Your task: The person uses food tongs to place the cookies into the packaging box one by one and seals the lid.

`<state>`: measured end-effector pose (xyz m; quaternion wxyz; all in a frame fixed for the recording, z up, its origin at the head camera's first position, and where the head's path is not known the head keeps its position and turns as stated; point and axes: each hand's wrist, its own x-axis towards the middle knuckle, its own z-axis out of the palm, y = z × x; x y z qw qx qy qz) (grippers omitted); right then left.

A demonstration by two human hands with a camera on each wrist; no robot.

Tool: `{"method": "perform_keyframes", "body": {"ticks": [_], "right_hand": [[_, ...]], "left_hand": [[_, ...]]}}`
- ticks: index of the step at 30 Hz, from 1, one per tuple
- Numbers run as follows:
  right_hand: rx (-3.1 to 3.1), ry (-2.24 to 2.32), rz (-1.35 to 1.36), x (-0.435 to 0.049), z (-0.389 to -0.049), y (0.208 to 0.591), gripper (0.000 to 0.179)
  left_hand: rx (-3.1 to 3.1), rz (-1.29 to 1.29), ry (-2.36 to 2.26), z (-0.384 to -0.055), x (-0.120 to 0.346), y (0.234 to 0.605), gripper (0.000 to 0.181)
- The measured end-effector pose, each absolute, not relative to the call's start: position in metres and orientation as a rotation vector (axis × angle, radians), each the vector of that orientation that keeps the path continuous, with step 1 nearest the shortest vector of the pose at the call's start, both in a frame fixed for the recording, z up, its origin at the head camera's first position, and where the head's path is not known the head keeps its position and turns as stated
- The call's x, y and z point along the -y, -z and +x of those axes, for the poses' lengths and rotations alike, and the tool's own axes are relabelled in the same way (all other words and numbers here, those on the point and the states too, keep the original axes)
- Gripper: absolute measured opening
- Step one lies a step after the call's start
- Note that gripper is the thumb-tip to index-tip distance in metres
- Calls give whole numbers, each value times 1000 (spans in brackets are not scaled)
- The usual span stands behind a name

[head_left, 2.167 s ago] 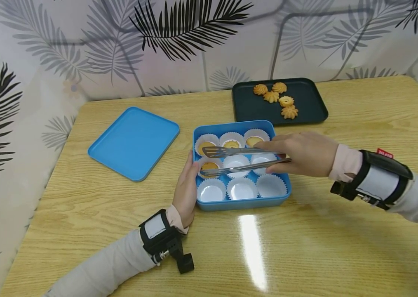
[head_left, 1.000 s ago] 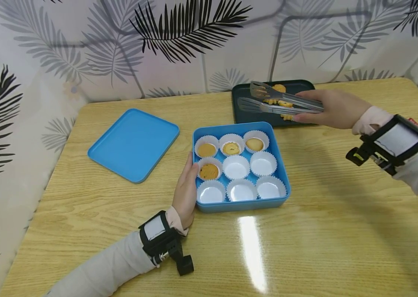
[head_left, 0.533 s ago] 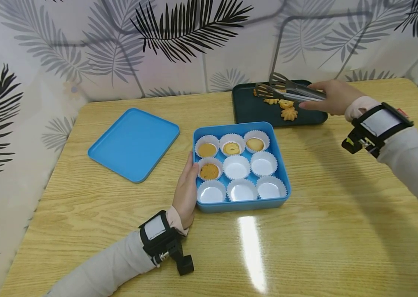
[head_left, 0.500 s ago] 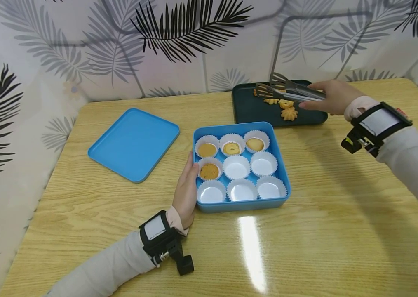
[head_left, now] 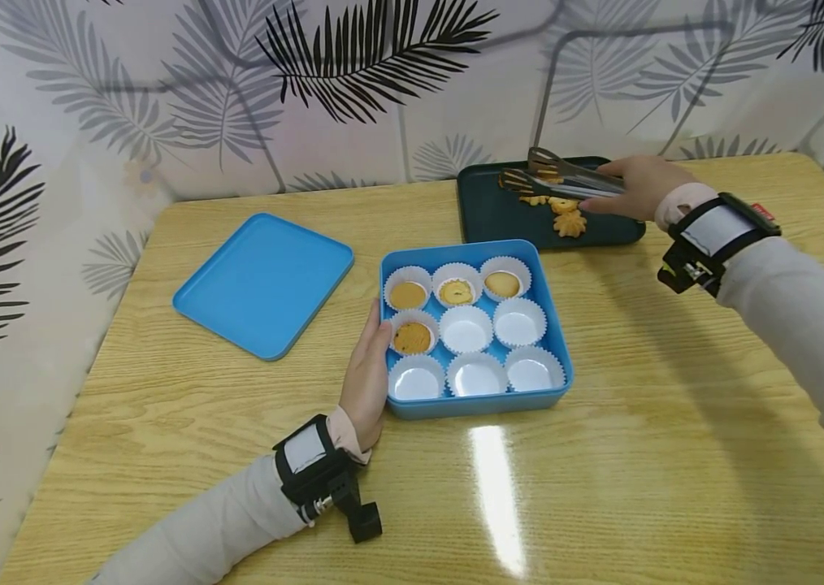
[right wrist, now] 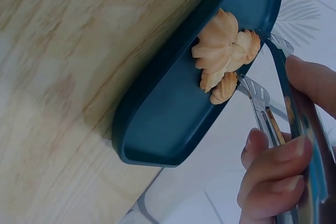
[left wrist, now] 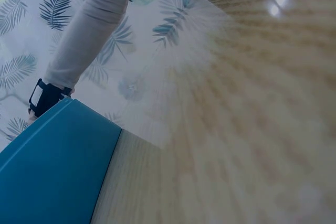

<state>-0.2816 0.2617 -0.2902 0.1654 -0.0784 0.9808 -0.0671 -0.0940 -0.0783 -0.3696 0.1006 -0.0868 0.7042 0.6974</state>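
Note:
My right hand (head_left: 649,185) grips metal tongs (head_left: 583,185) above the dark tray (head_left: 500,227) at the back. The tongs' slotted tips are spread over the piped cookies (head_left: 569,223); in the right wrist view they stand around the cookies' far end (right wrist: 252,45), and whether they touch is unclear. The tips hide some cookies in the head view. My left hand (head_left: 366,374) rests along the left side of a blue box (head_left: 478,405), its fingers fairly straight. White paper cups (head_left: 466,328) fill the box; the back row and the middle row's left cup hold round cookies (head_left: 412,337).
A flat blue tray or lid (head_left: 263,284) lies left of the box on the wooden table (head_left: 624,487). Behind the table hangs a leaf-patterned cloth (head_left: 353,146). The dark tray stands just behind the box, near the table's back edge.
My right hand has carried the tongs from over the box back to the dark tray, then slightly left and lower over the cookies. The left hand and box stay put.

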Motion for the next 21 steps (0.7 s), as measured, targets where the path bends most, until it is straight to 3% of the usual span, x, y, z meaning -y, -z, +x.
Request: {"method": "perform_keyframes", "body": {"ticks": [21], "right_hand": [[-2812,98,-253,-249,-288,297,79]], "left_hand": [[-2067,-247,-2071,-94,79,369,55]]}}
